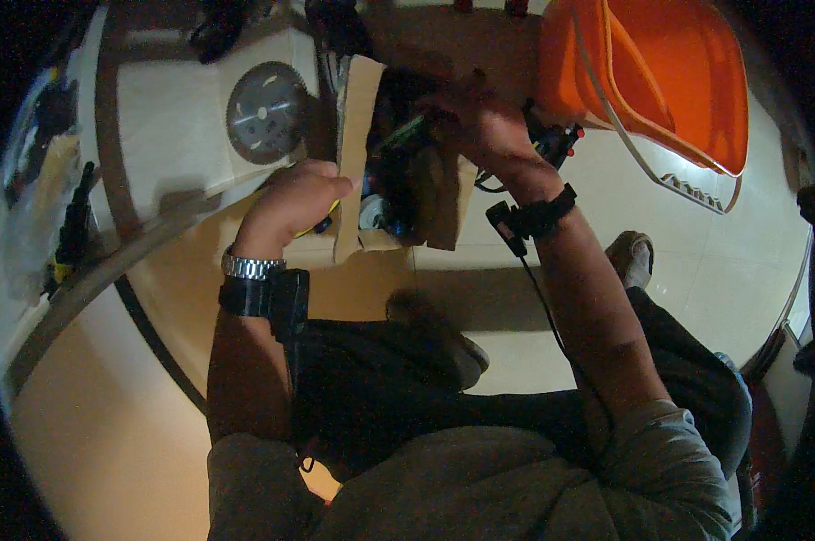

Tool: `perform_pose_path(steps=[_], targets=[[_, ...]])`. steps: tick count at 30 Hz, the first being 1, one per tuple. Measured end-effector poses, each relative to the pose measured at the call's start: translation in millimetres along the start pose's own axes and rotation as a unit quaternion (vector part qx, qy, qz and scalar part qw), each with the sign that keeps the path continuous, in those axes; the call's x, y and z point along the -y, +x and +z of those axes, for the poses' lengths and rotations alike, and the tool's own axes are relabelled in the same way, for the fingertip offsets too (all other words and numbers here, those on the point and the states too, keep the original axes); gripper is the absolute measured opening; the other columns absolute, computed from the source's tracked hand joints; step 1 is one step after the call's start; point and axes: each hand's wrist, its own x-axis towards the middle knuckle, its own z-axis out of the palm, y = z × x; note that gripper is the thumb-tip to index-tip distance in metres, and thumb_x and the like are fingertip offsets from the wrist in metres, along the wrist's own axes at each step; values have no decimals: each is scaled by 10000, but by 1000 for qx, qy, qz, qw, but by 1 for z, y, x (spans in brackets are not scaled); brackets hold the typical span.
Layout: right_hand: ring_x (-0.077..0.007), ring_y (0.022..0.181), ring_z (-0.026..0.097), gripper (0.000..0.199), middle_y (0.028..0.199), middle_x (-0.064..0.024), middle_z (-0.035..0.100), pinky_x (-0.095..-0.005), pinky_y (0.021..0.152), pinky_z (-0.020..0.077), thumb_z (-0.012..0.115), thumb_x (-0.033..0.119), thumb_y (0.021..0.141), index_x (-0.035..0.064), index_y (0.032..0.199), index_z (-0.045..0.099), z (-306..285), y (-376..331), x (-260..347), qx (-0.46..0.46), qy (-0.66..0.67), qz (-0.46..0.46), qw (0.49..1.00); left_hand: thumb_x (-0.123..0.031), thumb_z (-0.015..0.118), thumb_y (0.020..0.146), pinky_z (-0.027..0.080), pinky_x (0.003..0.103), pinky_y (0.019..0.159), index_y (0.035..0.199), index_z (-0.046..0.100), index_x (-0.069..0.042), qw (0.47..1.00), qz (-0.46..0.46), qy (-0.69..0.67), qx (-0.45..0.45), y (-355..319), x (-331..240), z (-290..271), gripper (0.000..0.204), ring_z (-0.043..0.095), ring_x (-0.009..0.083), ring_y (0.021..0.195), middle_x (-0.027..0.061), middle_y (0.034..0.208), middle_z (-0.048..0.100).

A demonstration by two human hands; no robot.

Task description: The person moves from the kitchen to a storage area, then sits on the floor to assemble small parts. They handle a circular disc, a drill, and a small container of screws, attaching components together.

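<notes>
My left hand [292, 206] is closed at the left side of an open cardboard box [360, 117]. A slim yellow-and-black object [325, 222] shows under its fingers; most of it is covered, so its kind is unclear. Over the box's right side reaches my right hand [490, 131], its fingers dark and blurred, so whether they grip anything does not show. Near those fingertips, inside the box, is a thin green item [402, 133]. A white roll-like piece [371, 212] lies toward the box's near end among dark, hard-to-make-out contents.
A toothed circular saw blade [268, 113] lies flat on a pale surface left of the box. At the upper right stands an orange bucket [696, 90] with a wire handle. A black tool [76, 216] lies at far left. Dark gear with red spots [556, 140] sits beyond my right wrist.
</notes>
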Motion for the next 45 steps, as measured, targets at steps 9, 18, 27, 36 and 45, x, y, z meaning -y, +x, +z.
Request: perform_pose_path(steps=[9,18,27,36,45], targets=[[-399,1223,755,553,1381,-138,781,-520,1044,640,917,178,894,203,1432,789,12,9,10,-180,-19,5,983,-355,760,1117,565,362,834,1161,832,10,998,-19,-53,13,7,-4,2,375,686,146,892,28,989,784],[-328,1323,712,388,1339,-71,792,-535,1103,585,779,267,974,190,1354,799,49,-69,60,194,-110,-60,973,-378,754,1134,586,345,777,1195,840,-23,1000,-2,-29,5,13,5,10,370,695,125,886,16,997,792],[-364,1182,774,455,1271,-104,815,-478,988,647,793,246,980,196,1433,803,66,-59,34,208,-126,-23,970,-345,737,1143,638,380,668,1155,811,-22,1000,-5,-23,12,9,6,2,332,743,165,858,55,990,806],[-345,974,845,262,1086,-136,866,-445,854,672,816,298,1043,164,1258,882,19,-42,-24,53,30,96,993,-321,728,1148,646,382,686,1176,821,-19,999,-27,-28,15,15,13,6,317,756,170,881,70,1022,818],[-422,911,803,197,995,-167,830,-492,804,646,816,248,981,78,1079,837,28,-68,-14,169,164,-22,972,-344,744,1136,629,382,759,1158,825,17,1000,6,28,4,12,6,1,371,736,164,888,63,1020,812]])
